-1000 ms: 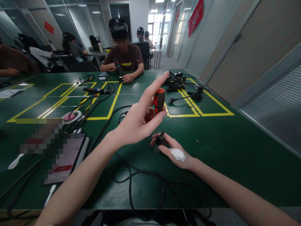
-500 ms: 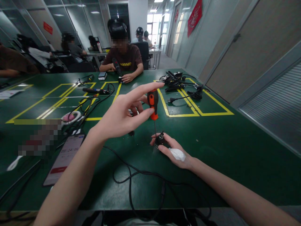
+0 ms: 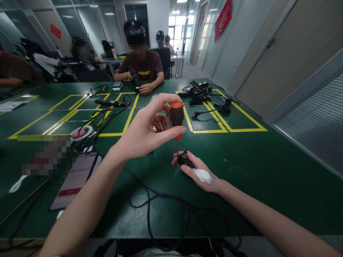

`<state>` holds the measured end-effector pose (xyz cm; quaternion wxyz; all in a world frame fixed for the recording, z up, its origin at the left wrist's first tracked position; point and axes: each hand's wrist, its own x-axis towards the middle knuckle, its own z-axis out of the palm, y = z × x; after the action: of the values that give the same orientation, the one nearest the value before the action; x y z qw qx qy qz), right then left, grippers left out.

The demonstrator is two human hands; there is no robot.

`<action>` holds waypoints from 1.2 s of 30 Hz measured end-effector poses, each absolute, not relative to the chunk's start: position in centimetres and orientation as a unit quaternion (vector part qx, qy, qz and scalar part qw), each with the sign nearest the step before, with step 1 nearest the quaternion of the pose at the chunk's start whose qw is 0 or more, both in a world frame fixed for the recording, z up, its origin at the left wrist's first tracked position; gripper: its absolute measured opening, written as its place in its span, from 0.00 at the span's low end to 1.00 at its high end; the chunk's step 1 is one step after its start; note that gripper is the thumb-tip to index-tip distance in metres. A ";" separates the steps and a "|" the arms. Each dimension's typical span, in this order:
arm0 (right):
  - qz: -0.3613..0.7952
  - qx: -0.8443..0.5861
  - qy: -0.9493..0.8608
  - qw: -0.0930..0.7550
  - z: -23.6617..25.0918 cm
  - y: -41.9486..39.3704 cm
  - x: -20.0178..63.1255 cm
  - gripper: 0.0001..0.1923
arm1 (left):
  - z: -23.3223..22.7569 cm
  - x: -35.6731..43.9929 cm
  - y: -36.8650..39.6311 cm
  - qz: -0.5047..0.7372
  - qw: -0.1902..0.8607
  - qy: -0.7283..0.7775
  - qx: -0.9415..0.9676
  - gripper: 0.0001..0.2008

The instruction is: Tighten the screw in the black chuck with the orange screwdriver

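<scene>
An orange and black screwdriver [image 3: 177,116] stands nearly upright, its handle between the thumb and fingers of my left hand [image 3: 150,125]. Its thin shaft points down to a small round black part [image 3: 183,159] with a stepped, metal-ringed top. My right hand [image 3: 195,167] is closed around that part low over the table, thumb in front and fingers behind. Where exactly the screwdriver's tip meets the part is too small to tell. A white patch [image 3: 203,176] covers some of the back of my right hand.
Black cable [image 3: 160,195] loops across the green table before me. A phone [image 3: 76,178] lies at the left, near a tape roll [image 3: 81,132]. A pile of black cords [image 3: 198,91] sits at the back right. Opposite, a person [image 3: 142,67] holds a power tool [image 3: 134,75].
My left index finger has gone from stretched over the top of the handle to curled around it. The screwdriver handle has turned; my right hand stays on the black part.
</scene>
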<state>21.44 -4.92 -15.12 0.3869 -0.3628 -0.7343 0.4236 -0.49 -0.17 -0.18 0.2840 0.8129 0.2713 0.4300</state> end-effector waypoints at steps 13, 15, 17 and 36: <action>0.425 -0.361 -0.733 0.390 -15.1 -5.0 21.4 0.18 | -0.8 -0.1 -0.3 0.456 0.243 0.286 0.807 0.23; 0.425 -0.361 -0.734 0.388 -15.1 -5.0 21.4 0.19 | -0.8 -0.1 -0.2 0.449 0.213 0.280 0.822 0.23; 0.422 -0.364 -0.735 0.387 -15.1 -5.0 21.4 0.19 | -0.8 -0.2 -0.1 0.443 0.186 0.279 0.832 0.19; 0.420 -0.363 -0.736 0.387 -15.1 -5.0 21.4 0.17 | -0.9 -0.4 0.0 0.439 0.141 0.198 0.865 0.26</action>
<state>21.44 -4.96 -15.09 0.3874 -0.3632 -0.7359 0.4201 -0.35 0.04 -0.91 0.1407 0.8650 0.1976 0.4392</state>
